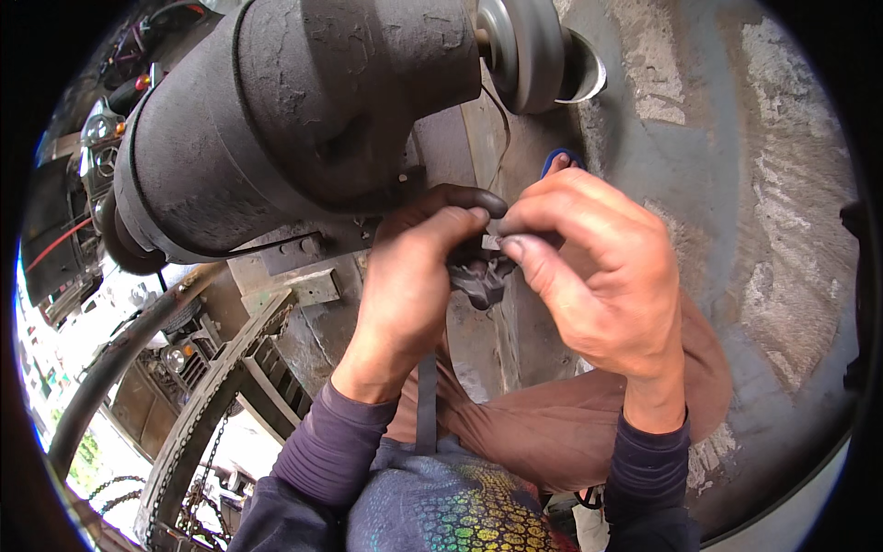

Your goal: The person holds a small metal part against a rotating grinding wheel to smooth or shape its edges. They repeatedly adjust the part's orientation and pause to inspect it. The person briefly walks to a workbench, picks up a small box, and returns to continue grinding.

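Note:
In front of my lap, my left hand (pixel 405 276) is closed around a small dark, irregular part (pixel 482 287), which looks like blackened metal. Its lower end pokes out below the fingers. My right hand (pixel 614 276) meets it from the other side, thumb and forefinger pinched on a small pale, flat piece (pixel 491 242) at the top of the dark part. Whether the two pieces are joined cannot be made out. Just beyond my hands lies a large dark motor (pixel 313 101) with a grinding wheel (pixel 533 55) on its right end.
A curved metal guard (pixel 585 69) stands by the wheel, and a thin wire (pixel 505 138) hangs below it. At the lower left are a metal frame with a chain (pixel 198 409) and a thick pipe (pixel 120 354). Parked vehicles show farther left. Worn, patchy floor (pixel 708 184) stretches to the right.

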{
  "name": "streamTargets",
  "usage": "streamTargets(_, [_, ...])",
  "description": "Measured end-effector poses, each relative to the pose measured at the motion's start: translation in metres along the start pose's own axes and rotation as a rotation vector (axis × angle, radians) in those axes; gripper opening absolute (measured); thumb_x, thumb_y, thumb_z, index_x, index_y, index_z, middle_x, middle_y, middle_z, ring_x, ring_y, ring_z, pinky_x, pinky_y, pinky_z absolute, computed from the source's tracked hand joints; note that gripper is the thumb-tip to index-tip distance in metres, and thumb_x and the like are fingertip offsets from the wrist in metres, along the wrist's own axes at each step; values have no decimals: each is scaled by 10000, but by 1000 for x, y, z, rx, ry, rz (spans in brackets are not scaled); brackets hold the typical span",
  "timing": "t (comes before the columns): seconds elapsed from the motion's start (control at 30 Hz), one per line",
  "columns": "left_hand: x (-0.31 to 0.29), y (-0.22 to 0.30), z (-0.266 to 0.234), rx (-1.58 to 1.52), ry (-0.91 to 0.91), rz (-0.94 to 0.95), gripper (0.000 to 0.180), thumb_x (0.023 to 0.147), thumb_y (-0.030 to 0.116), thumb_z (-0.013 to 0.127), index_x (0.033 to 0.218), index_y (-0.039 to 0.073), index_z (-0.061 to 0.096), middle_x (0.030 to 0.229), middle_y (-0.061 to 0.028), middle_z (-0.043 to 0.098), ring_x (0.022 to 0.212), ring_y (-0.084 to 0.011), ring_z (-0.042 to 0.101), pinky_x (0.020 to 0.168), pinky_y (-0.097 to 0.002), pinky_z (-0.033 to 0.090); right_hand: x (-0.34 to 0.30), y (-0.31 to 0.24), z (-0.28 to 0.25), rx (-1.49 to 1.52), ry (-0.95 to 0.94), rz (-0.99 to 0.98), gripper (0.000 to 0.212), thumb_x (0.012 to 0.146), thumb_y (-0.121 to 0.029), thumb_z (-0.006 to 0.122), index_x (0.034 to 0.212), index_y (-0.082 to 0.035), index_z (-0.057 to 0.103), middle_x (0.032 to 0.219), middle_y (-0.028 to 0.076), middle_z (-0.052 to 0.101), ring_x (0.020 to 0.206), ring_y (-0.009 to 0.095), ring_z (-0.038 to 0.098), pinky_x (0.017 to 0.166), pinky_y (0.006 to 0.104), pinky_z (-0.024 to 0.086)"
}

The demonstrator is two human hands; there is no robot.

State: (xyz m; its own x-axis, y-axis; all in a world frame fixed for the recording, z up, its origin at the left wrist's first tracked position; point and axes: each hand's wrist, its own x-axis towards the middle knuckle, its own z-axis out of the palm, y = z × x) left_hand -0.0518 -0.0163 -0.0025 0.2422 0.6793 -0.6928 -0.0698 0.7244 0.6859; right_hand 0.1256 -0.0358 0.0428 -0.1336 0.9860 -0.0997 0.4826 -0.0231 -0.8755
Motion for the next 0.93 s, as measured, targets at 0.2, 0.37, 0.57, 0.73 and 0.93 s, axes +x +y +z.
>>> streamTargets(0.2, [-15,10,-2,147,-160,121,228,958,91,665,1158,-9,707,958,-39,718,861,-81,634,762,-235,507,-3,-2,-5,438,43,449,88,955,-25,685,974,61,699,866,48,689,775,90,618,716,244,504])
streamTargets(0.37, [-19,10,-3,153,-164,275,224,968,88,711,1170,-10,706,995,-32,730,892,-64,634,763,-231,521,-3,4,-6,559,54,469,112,954,-39,696,1002,58,722,823,31,696,735,77,617,660,229,499])
streamTargets(0.57, [-18,13,1,103,-122,193,191,966,105,720,1099,-31,712,954,-33,732,852,-67,637,749,-237,528,-1,6,-3,605,86,515,157,959,-66,711,1042,68,703,912,74,717,823,100,655,777,248,538])
streamTargets(0.73, [-11,15,9,135,-91,232,206,966,124,733,1099,-29,702,931,-28,724,811,-59,639,710,-216,525,-1,5,-1,497,115,444,201,930,-13,735,1107,74,695,959,83,731,892,120,690,845,265,567])
streamTargets(0.93, [-7,32,9,238,-124,203,245,959,166,758,1115,-15,706,934,-22,723,817,-66,649,740,-208,532,1,9,-5,564,55,524,273,924,-9,749,1173,79,680,1042,107,735,945,139,698,873,263,566])
